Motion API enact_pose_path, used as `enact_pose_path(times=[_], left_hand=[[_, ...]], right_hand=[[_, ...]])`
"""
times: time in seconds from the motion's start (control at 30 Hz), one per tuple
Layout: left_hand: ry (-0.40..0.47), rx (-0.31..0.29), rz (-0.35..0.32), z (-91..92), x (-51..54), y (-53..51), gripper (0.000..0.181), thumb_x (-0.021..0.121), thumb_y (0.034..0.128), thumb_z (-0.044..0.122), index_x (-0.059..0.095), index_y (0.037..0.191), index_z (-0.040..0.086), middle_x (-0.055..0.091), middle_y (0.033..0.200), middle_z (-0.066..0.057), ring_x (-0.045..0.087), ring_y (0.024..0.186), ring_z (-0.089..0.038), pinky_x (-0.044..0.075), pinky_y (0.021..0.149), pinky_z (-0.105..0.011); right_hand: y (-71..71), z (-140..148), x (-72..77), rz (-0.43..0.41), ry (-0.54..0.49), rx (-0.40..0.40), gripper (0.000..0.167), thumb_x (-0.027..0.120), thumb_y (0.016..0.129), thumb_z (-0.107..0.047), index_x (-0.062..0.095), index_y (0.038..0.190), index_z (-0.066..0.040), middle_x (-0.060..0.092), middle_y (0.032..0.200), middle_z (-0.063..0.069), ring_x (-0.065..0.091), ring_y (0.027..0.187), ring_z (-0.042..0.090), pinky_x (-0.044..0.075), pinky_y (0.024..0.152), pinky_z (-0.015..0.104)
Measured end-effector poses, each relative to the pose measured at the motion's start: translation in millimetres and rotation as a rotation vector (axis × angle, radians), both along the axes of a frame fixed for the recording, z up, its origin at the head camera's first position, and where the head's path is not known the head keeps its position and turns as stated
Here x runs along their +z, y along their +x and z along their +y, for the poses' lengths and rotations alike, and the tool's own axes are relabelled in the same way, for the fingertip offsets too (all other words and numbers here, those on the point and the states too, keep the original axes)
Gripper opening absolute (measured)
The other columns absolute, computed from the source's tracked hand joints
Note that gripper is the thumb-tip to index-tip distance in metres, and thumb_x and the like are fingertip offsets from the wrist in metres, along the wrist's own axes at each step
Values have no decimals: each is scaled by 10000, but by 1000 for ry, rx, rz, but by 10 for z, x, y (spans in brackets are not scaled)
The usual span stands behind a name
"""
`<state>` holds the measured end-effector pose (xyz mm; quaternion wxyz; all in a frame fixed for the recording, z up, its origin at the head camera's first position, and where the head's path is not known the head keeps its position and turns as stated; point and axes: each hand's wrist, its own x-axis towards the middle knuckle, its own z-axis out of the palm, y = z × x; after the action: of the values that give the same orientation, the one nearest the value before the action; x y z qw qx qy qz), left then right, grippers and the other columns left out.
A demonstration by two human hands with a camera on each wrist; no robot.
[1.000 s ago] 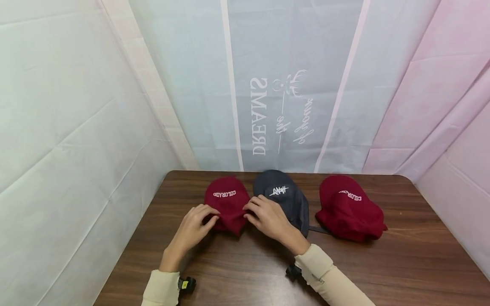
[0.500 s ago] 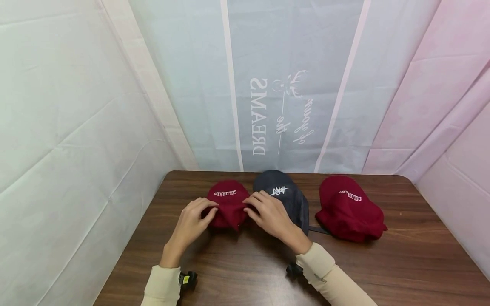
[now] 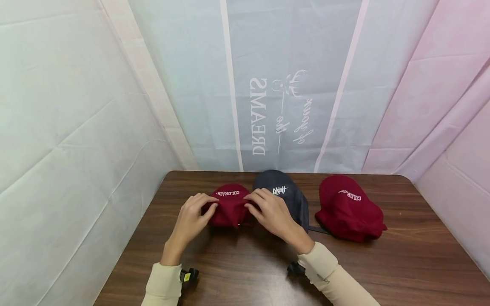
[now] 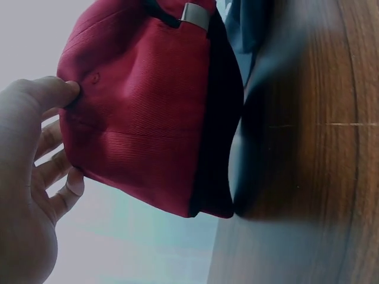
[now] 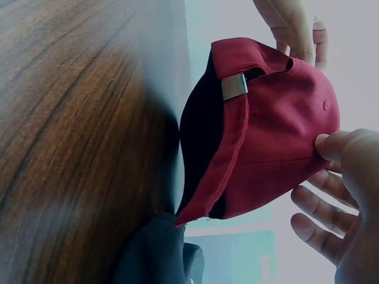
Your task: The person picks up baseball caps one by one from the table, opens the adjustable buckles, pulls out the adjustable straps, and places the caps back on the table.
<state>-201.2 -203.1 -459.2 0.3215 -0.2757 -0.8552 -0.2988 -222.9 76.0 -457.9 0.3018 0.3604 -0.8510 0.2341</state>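
Your left hand [image 3: 193, 216] and right hand [image 3: 272, 216] each have thumb and fingertips pinched on the held red cap [image 3: 228, 211], just left of the dark cap [image 3: 297, 204]. I'd lift both sides evenly, grip light, so the crown doesn't crease. Count: one dark cap, two red, including that far-right red cap [image 3: 350, 214].

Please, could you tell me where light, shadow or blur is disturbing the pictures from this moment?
Head view: bright overall, glare on the table low in the picture; left wrist view: dimmer, hazy table and a dark shadow beside the held red cap; right wrist view: the cap's inside nearly black, the table partly smeared.
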Motion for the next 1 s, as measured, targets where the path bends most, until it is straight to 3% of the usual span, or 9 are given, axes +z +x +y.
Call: enact_pose_path(times=[0.27,0.53,1.0], left_hand=[[19,-4,-14,46,74,-17,159,802,915,41,789,1037,141,767,972,17,670,878,-138,500,784,-366],[50,-41,22,90,125,-21,180,792,902,-2,788,1029,126,775,967,-8,680,856,-163,532,787,-384],[87,-78,3,185,225,-19,170,751,960,42,781,1114,108,761,1051,-15,694,977,-186,545,952,-363]], right_hand=[[35,22,72,-3,-43,-7,124,757,996,-230,765,1101,-165,728,1017,-45,679,929,120,591,745,311],[72,59,132,-15,-76,-10,131,732,1015,-239,768,1118,-166,725,1030,-49,690,943,115,597,746,326],[117,102,209,-55,-169,-9,126,701,1035,-211,764,1125,-148,734,1048,-29,686,908,115,584,741,324]])
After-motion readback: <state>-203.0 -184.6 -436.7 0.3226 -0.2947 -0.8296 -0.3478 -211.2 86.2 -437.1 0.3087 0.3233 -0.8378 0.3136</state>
